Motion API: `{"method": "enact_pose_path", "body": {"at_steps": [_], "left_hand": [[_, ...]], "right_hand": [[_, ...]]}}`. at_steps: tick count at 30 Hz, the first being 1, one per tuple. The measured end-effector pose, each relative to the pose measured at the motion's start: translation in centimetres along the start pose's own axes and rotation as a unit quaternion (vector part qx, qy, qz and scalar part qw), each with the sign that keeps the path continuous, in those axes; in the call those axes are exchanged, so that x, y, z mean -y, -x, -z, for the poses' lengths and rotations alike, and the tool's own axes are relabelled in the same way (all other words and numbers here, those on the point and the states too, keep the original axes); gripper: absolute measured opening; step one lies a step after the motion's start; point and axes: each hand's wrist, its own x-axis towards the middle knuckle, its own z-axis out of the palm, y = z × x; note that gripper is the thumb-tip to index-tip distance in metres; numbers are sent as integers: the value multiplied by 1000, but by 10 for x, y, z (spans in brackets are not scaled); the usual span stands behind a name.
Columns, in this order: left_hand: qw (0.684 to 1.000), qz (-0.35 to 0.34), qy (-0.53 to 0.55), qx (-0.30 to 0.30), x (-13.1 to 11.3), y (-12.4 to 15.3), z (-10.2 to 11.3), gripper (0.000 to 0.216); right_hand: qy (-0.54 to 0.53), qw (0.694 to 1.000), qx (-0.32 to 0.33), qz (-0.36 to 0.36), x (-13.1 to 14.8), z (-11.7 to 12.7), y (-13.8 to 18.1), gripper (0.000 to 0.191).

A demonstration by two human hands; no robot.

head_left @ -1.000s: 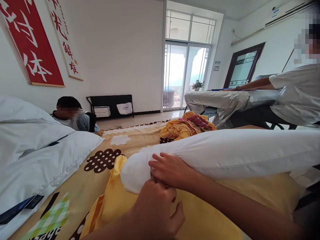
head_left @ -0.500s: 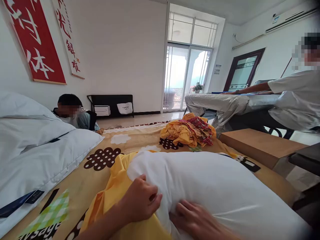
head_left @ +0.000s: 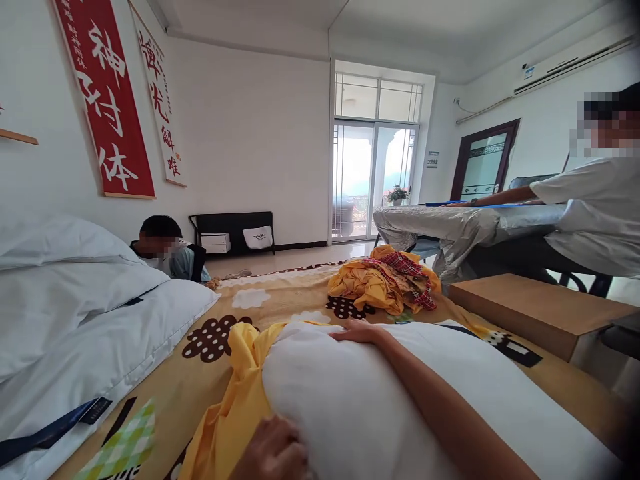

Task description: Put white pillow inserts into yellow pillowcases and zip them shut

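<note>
Right up front, mid-scene, a plump white fabric pillow [head_left: 345,400] is lying on its side lengthwise, with its left end against a rumpled bright-yellow cloth [head_left: 250,380]. So the hands are well apart: the person's right hand [head_left: 357,331] rests on the pillow's far edge, fingers out and fairly straight, forearm right across the top. The left hand [head_left: 275,450] is at the near left, fingers curled, right by where the pillow meets the cloth. Can't tell if it's actually gripping anything, since the bottom of the view cuts it off.

Underneath is a tan printed sheet [head_left: 295,293] with polka-dot patches. Farther back there's a crumpled yellow-and-red-plaid fabric heap [head_left: 370,283], plus a stack of puffy white pillows [head_left: 100,320] on the left and a flat brown box [head_left: 530,303] on the right. Far left, one person's low down; far right, someone in a white shirt [head_left: 595,210] reaches over a plastic-covered table [head_left: 445,223].
</note>
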Motion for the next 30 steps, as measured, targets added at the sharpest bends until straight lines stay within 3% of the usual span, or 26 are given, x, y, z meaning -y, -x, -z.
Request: {"method": "enact_pose_path", "body": {"at_steps": [4,7,12,16,20,23,27,30], "left_hand": [[957,281,-74,15,35,-54,37,30],[921,355,-147,67,58,-96,37,36],[919,335,-190,88,66,-127,39,31],[912,322,-245,64,60,-137,80,37],[905,295,-302,-54,51,-160,126,25],[909,321,-256,-79,49,-171,137,21],[903,397,-164,-29,64,-150,127,13],[890,371,-261,-52,82,-126,123,22]], "right_hand": [[13,998,-64,21,2,3,18,59],[39,992,-121,17,6,11,41,56],[130,970,-207,11,20,30,85,45],[190,949,-249,34,42,63,109,45],[222,905,-351,91,66,93,117,45],[244,868,-404,157,78,84,113,36],[294,835,-412,216,77,45,98,31],[282,830,-427,220,76,31,93,43]]}}
